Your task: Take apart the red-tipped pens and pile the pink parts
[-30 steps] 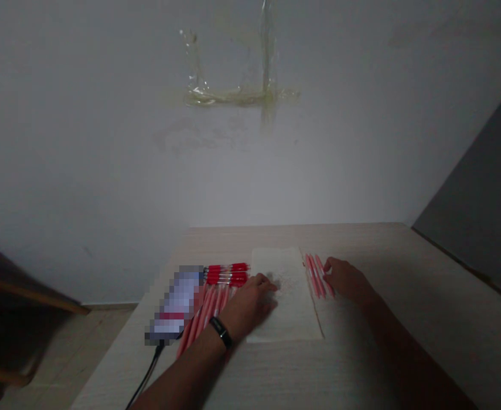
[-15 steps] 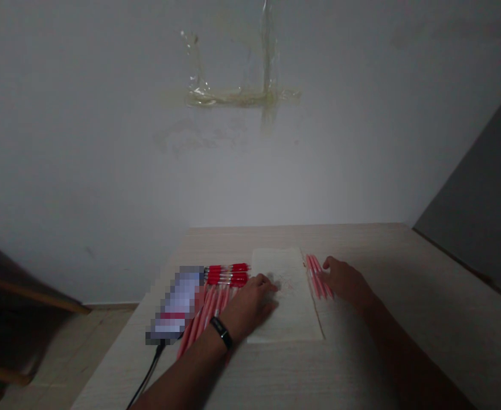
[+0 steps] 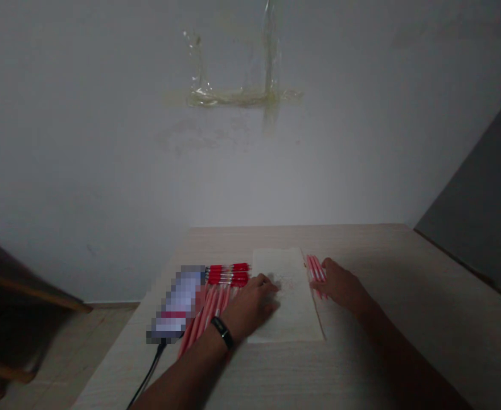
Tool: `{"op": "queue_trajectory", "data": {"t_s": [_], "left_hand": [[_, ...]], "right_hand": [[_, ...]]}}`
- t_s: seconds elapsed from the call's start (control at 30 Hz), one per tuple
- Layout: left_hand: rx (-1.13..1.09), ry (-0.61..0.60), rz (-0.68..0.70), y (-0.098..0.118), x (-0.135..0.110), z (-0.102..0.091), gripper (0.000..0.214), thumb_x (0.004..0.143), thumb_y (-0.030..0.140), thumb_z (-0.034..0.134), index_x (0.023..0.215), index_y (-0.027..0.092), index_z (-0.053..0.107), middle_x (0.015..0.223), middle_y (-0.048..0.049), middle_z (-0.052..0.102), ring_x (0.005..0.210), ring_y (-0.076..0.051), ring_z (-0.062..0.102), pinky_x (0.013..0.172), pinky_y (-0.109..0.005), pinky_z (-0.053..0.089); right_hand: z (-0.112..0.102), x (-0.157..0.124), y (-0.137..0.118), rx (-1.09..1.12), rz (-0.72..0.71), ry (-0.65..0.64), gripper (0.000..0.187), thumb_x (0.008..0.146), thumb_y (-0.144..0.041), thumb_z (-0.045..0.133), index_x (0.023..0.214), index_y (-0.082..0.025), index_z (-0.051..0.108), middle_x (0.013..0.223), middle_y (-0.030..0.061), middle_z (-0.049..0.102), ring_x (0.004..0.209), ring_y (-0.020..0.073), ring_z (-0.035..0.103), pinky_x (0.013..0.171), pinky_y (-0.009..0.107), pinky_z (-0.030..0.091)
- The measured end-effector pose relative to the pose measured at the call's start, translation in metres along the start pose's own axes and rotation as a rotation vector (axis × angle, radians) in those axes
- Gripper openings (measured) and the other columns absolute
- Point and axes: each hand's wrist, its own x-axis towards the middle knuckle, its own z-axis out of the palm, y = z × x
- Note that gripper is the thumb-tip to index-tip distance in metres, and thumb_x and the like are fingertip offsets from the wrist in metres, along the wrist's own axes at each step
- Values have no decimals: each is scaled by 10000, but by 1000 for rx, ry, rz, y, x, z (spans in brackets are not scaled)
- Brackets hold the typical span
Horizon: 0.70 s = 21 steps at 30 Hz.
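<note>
A white sheet of paper [image 3: 291, 267] lies on the light wooden table [image 3: 361, 364]. My left hand [image 3: 250, 304], with a dark band on the wrist, rests on the sheet's left edge with its fingers curled down; nothing shows in it. Beside it lies a group of several red pens [image 3: 227, 274] and pink pens [image 3: 203, 319]. My right hand [image 3: 340, 285] lies over a small row of pink pens [image 3: 314, 266] right of the sheet, fingers bent down onto them.
A blurred rectangular object [image 3: 176, 304] with a black cable [image 3: 146, 378] lies left of the pens near the table's left edge. A plain wall with yellowed tape [image 3: 237, 97] is behind. A dark wooden piece of furniture [image 3: 7, 296] stands at far left.
My right hand has slid left over the row of pink pens, covering more of them. My left hand has stayed in place.
</note>
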Motion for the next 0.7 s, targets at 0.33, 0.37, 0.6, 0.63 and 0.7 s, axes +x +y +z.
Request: {"op": "queue_trajectory", "data": {"t_s": [0.33,0.37,0.6,0.63,0.7], "left_hand": [[32,-5,-12,0,-1,0,300,886,322,633,1181,266,631,1236,-60,578,1100,-221,574,967,-373,503],[31,-7,-8,0,-1,0,302,888,322,630,1184,266,628,1239,-62,576,1103,-223,572,969,-374,502],[30,-2,3,-2,0,2,309,891,329,627,1192,260,622,1237,-69,574,1099,-220,567,971,-370,495],[31,-3,3,-2,0,2,305,892,328,625,1190,260,621,1234,-68,574,1094,-219,569,966,-367,497],[33,-8,5,-1,0,1,300,892,327,624,1185,260,622,1226,-67,576,1088,-218,570,960,-365,499]], "right_hand": [[8,5,6,48,-48,20,375,828,-418,659,1071,-160,535,1012,152,697,886,280,682,677,316,417],[8,5,6,53,-54,25,371,828,-416,662,1067,-160,538,1010,153,697,886,278,681,677,313,416],[9,5,5,64,-63,25,381,826,-393,673,1078,-138,544,1022,168,692,901,287,681,697,321,432],[8,5,5,58,-57,24,385,823,-393,678,1077,-138,544,1030,166,690,913,289,682,704,320,434],[7,4,3,48,-49,19,382,821,-391,684,1072,-139,545,1041,162,689,931,287,683,716,316,436]]}}
